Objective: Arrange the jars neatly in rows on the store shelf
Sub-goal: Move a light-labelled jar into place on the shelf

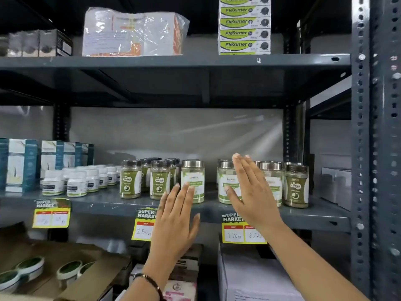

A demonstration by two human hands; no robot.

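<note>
Shop, grey metal shelving point(173, 61), supermarket price tags point(243, 231) on shelf edge, rows of labelled jars point(296, 185)

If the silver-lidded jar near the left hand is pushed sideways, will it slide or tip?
The silver-lidded jar looks tall for its base, so a push near the lid may tip it. Pushed low, it probably slides on the smooth metal shelf. Being round, it would likely roll if it fell.
</note>
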